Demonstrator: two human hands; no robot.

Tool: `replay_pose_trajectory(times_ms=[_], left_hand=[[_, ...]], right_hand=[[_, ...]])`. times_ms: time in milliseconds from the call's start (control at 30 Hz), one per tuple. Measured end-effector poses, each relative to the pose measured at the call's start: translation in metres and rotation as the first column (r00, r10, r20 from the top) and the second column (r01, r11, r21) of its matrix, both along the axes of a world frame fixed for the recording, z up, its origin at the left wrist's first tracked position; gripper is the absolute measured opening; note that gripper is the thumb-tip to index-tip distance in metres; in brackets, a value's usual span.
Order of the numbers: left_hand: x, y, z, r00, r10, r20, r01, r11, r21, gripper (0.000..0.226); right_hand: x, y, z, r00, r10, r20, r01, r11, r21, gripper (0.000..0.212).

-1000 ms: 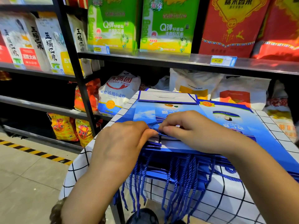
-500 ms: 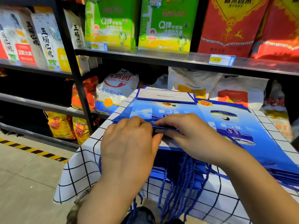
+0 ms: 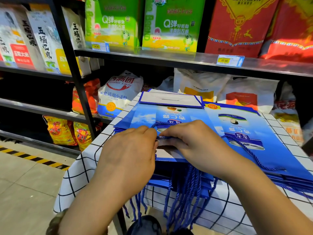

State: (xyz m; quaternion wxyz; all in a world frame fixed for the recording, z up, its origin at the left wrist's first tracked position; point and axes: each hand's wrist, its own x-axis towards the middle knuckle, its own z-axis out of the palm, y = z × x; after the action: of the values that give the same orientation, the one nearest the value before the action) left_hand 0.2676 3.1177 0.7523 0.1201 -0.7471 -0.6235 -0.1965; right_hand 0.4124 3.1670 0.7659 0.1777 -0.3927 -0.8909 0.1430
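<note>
Fingertips first: the right hand (image 3: pixel 194 141) has thumb and forefinger pinched on the near rim of the flat blue glossy paper gift bag (image 3: pixel 144 116). The left hand (image 3: pixel 128 155) meets it nose to nose, fingers curled over the same rim and thumb tucked at the white lining, so both hands are gripping. Neither is nearer; they share the mouth edge.

The bag lies on top of its pile and runs away from the fingers toward 12 o'clock, with its mouth at the hands and its folded white base at the far end. Its twisted blue cord handle (image 3: pixel 162 123) loops just past the fingertips. My read is that any lift or opening has to start at this near edge and peel toward 12.

At 3 o'clock, touching it, a second pile of blue printed bags (image 3: pixel 254 133) overlaps the edge and may drag. At 6 o'clock a bunch of blue cords (image 3: pixel 183 192) hangs over the white black-grid tablecloth (image 3: pixel 81 175) and could snag.

Further out at 11 o'clock sits a white flour sack (image 3: pixel 118 92). At 12, well apart, is the grey metal shelf (image 3: pixel 169 56) with its green cartons (image 3: pixel 115 22).
</note>
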Motion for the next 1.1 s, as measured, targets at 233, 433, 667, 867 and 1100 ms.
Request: replay_pose_trajectory(times_ms=[233, 433, 667, 867, 1100], left_hand=[[0.006, -0.002, 0.002, 0.991, 0.087, -0.101, -0.095, 0.992, -0.086, 0.017], [0.012, -0.004, 0.006, 0.988, 0.137, -0.075, -0.140, 0.989, -0.037, 0.025], [0.009, -0.006, -0.006, 0.999, 0.050, 0.015, -0.050, 0.999, 0.016, 0.025], [0.001, -0.006, -0.014, 0.975, 0.010, 0.224, -0.018, 0.999, 0.034, 0.031], [-0.017, -0.011, -0.023, 0.946, -0.052, 0.320, 0.005, 0.989, 0.145, 0.017]], right_hand=[[-0.004, -0.003, -0.011, 0.996, -0.040, 0.080, 0.031, 0.994, 0.108, 0.015], [-0.006, -0.012, -0.015, 0.989, -0.098, 0.109, 0.072, 0.971, 0.226, 0.014], [-0.010, -0.020, -0.020, 0.985, -0.150, 0.080, 0.122, 0.953, 0.278, 0.018], [-0.007, -0.017, -0.016, 0.979, -0.144, 0.146, 0.101, 0.959, 0.266, 0.021], [0.002, -0.008, 0.001, 0.997, -0.065, -0.048, 0.061, 0.995, -0.083, 0.033]])
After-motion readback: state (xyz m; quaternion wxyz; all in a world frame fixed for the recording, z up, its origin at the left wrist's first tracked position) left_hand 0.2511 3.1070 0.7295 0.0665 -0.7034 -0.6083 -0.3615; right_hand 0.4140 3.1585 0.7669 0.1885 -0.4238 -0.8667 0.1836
